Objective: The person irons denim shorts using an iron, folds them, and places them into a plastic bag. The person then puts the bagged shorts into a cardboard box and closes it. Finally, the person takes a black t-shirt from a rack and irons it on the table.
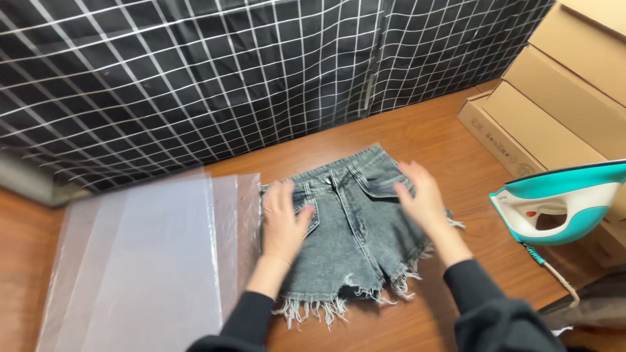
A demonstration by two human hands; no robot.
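Flanking denim shorts (355, 225): plastic bags (150, 261), iron (561, 205)

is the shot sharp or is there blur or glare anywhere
Head view: mostly sharp and evenly lit; the right hand is slightly motion-blurred at the fingertips, the left hand crisper on the denim shorts; soft sheen on the clear plastic bags; wide-angle lens bends the grid-patterned curtain lines.

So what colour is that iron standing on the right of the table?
The iron is teal and white, seen in the head view.
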